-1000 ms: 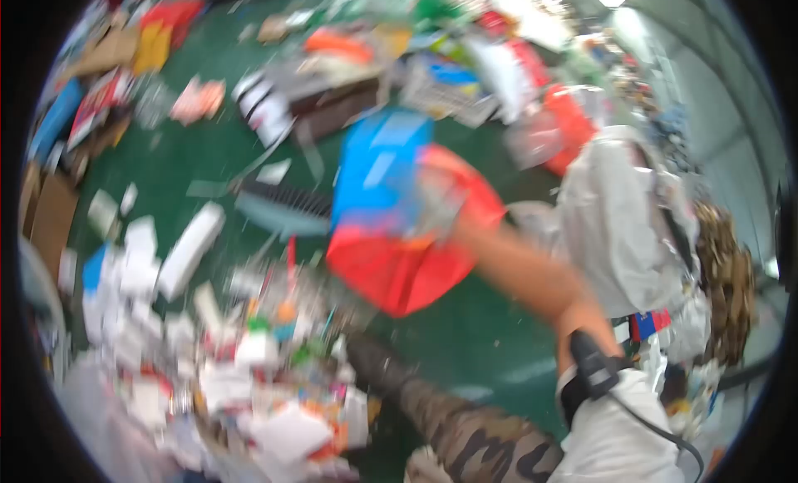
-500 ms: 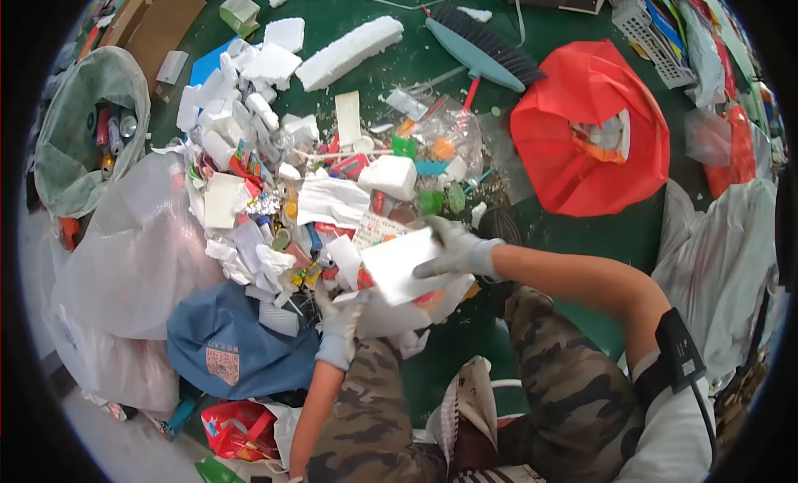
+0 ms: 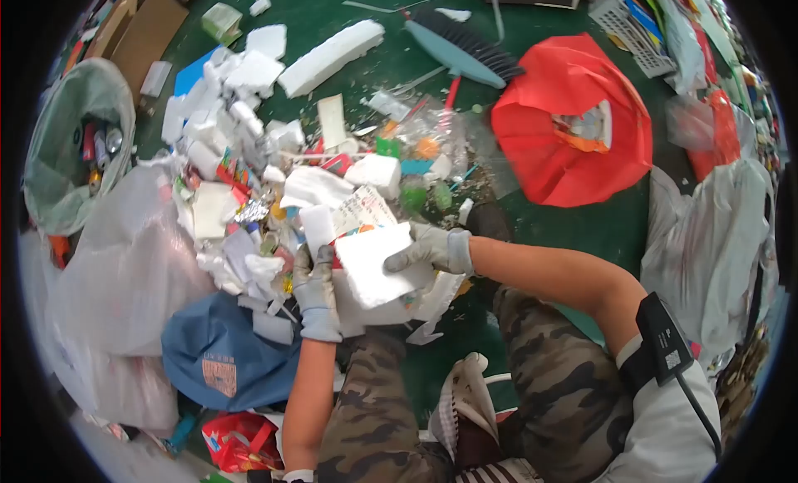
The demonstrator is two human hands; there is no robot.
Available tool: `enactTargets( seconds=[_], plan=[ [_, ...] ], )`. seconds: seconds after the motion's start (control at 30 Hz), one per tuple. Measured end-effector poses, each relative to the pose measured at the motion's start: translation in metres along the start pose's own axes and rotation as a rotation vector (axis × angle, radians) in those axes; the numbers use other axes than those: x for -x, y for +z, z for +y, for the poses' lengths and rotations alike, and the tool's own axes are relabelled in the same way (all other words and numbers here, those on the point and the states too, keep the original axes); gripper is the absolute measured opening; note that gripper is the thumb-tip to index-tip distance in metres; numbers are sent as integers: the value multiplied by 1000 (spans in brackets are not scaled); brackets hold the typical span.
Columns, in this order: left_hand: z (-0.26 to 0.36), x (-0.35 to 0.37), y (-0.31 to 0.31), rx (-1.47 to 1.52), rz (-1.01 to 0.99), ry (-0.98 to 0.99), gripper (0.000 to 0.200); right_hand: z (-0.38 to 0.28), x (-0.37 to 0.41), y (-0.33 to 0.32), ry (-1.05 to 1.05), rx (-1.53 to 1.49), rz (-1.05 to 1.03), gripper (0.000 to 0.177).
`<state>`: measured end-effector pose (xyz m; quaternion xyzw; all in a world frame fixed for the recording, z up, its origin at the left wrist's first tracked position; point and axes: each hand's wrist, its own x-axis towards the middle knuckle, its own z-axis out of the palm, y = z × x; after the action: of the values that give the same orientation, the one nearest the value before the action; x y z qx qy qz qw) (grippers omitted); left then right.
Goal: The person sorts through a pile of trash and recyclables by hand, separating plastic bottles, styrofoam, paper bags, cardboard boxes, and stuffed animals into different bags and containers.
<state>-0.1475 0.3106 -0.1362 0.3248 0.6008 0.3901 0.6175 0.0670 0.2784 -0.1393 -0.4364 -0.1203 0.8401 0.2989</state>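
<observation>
My right hand [image 3: 428, 248], in a grey work glove, grips a flat white foam slab [image 3: 370, 277] by its right side, thumb on top. My left hand [image 3: 316, 293], gloved too, has its fingers closed around the lower end of a smaller white foam piece [image 3: 317, 225]. Under the slab lies a whitish plastic item [image 3: 386, 314], mostly covered. Just beyond both hands, a printed paper piece [image 3: 364, 210] rests on a heap of mixed scraps with white foam blocks [image 3: 376, 174], wrappers and plastic bits.
A red fabric bag [image 3: 573, 171] stands open at the right, near a blue-grey brush [image 3: 457, 55]. At the left are a pale bin bag [image 3: 41, 167] with cans inside, a clear plastic sack [image 3: 125, 275] and a blue bag [image 3: 237, 342]. A long foam bar [image 3: 332, 57] lies behind the heap.
My left hand has moved up and left, with the small foam piece now above its fingers. The foam slab in my right hand has shifted slightly left. The whole view has shifted a little.
</observation>
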Motion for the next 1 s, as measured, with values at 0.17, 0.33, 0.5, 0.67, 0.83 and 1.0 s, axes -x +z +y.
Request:
enactTargets(
  seconds=[0.17, 0.33, 0.5, 0.67, 0.83, 1.0],
  plan=[
    [28, -4, 30, -138, -99, -59, 49, -11, 33, 7, -71, -25, 215, 43],
    [66, -12, 78, -218, -435, -174, 49, -16, 77, -55, -217, -157, 198, 42],
    [66, -44, 145, -874, -581, 363, 63, -25, 138, -123, -674, -488, 221, 52],
    [54, -60, 295, -1150, -698, 927, 75, -3, 190, -186, -785, -527, 396, 55],
    [2, -50, 421, -1547, -502, 1129, 93, 33, 211, -241, -640, -573, 647, 56],
    [-10, -90, 431, -1397, -657, 937, 32, 73, 244, -285, -490, -525, 987, 47]
  ],
)
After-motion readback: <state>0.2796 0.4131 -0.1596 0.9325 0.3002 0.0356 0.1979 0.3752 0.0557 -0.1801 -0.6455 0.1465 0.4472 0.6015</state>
